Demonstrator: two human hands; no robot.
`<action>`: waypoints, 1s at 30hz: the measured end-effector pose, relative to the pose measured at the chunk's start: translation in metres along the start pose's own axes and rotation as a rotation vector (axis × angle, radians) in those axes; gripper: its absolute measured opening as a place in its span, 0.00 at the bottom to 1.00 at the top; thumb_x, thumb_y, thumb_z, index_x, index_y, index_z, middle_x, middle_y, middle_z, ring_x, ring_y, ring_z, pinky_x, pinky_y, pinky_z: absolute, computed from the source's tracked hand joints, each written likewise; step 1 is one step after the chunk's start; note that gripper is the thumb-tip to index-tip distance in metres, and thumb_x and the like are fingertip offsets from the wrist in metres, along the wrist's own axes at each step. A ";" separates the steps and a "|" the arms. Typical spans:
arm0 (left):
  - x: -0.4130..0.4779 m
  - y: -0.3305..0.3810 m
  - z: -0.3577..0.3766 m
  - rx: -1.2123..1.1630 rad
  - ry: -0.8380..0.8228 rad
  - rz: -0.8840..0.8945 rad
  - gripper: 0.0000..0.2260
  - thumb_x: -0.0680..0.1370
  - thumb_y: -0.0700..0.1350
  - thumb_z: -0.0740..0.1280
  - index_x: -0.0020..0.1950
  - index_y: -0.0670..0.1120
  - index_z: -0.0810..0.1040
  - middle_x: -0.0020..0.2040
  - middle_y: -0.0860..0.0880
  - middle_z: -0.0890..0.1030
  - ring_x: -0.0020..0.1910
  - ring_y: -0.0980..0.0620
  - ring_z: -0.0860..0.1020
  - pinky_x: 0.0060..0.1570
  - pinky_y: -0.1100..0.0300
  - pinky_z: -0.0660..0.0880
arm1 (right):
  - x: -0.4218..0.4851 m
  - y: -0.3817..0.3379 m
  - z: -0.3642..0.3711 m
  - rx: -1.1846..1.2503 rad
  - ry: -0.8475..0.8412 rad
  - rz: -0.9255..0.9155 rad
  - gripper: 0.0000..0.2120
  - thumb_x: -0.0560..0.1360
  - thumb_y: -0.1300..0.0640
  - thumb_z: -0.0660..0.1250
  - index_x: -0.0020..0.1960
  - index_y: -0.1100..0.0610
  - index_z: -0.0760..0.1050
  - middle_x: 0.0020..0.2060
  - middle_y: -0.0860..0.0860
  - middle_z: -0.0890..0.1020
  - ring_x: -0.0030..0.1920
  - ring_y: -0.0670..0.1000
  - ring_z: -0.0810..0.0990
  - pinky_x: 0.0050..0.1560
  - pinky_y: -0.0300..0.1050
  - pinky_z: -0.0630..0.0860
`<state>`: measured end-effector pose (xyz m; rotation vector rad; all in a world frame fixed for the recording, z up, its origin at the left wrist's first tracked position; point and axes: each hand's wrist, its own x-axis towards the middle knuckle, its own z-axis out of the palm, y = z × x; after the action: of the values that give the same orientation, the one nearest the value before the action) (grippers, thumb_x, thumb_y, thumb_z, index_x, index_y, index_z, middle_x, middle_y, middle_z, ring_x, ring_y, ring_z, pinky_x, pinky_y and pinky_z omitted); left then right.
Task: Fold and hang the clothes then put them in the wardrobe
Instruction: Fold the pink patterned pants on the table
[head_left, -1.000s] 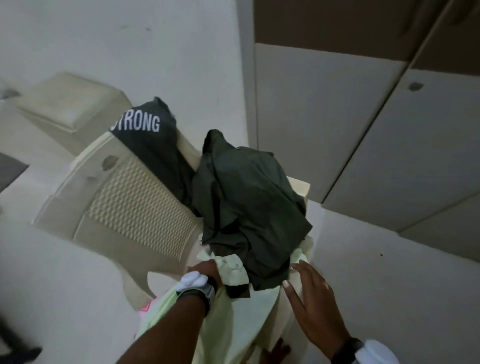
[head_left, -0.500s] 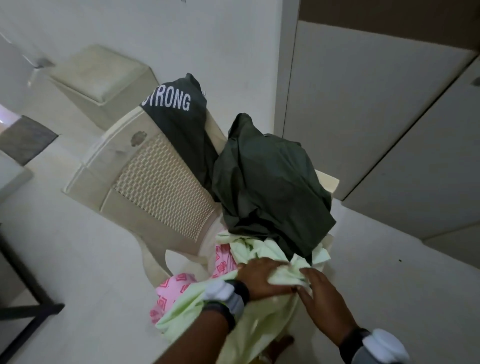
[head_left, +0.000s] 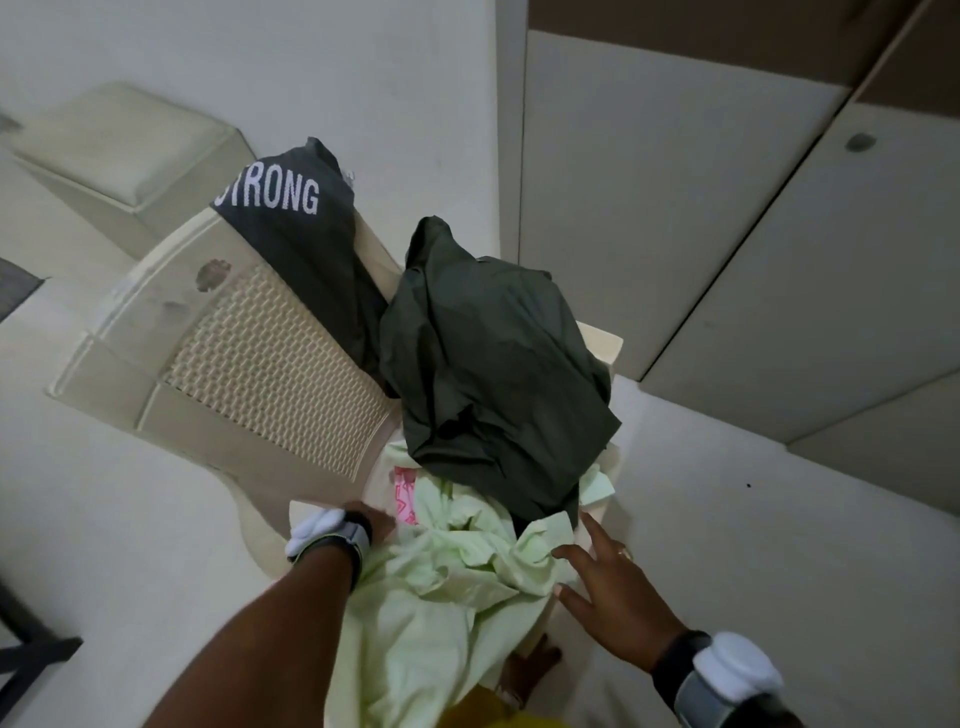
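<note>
A cream plastic chair (head_left: 249, 364) carries a pile of clothes. A dark green garment (head_left: 493, 374) lies on top of the pile. A black shirt printed STRONG (head_left: 301, 228) hangs over the chair back. Under them lies a pale green garment (head_left: 441, 587), spilling off the seat toward me, with a pink patterned cloth (head_left: 405, 493) showing beside it. My left hand (head_left: 371, 519) reaches into the pile at the pink cloth, its fingers hidden in fabric. My right hand (head_left: 608, 582) rests with fingers spread against the pale green garment's right edge. The wardrobe (head_left: 727, 234) stands shut at the right.
A cream padded stool (head_left: 130, 150) stands by the wall behind the chair. A dark furniture leg (head_left: 31, 654) shows at the lower left. My bare foot (head_left: 530, 670) is on the pale floor under the chair's front edge.
My left hand has slid left from on top of the pale green garment to the pink cloth. My right hand has drawn slightly right and spread its fingers.
</note>
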<state>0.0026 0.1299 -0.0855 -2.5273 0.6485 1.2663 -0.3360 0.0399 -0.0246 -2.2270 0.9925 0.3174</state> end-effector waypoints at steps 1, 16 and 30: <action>0.007 0.002 -0.006 -0.061 0.046 -0.038 0.19 0.79 0.55 0.59 0.65 0.46 0.77 0.67 0.48 0.75 0.61 0.48 0.76 0.57 0.61 0.68 | -0.001 0.000 0.001 0.004 0.007 -0.001 0.20 0.79 0.42 0.59 0.70 0.44 0.67 0.79 0.50 0.43 0.71 0.59 0.63 0.67 0.47 0.68; -0.188 0.163 -0.036 -0.669 0.680 0.881 0.19 0.77 0.51 0.66 0.60 0.40 0.69 0.54 0.44 0.72 0.50 0.51 0.69 0.53 0.58 0.67 | -0.001 -0.037 -0.023 0.474 0.114 -0.138 0.36 0.73 0.39 0.68 0.76 0.45 0.56 0.72 0.42 0.66 0.70 0.40 0.66 0.67 0.34 0.63; -0.231 0.265 0.048 -0.848 -0.171 1.167 0.16 0.76 0.48 0.64 0.64 0.51 0.74 0.63 0.49 0.78 0.64 0.51 0.74 0.66 0.53 0.70 | -0.115 0.035 -0.112 0.742 1.074 0.261 0.05 0.77 0.49 0.64 0.53 0.42 0.74 0.45 0.36 0.82 0.46 0.38 0.80 0.45 0.35 0.75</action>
<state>-0.2819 -0.0175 0.0678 -2.4955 2.0752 2.4986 -0.4457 0.0137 0.0958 -1.4765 1.5809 -1.0863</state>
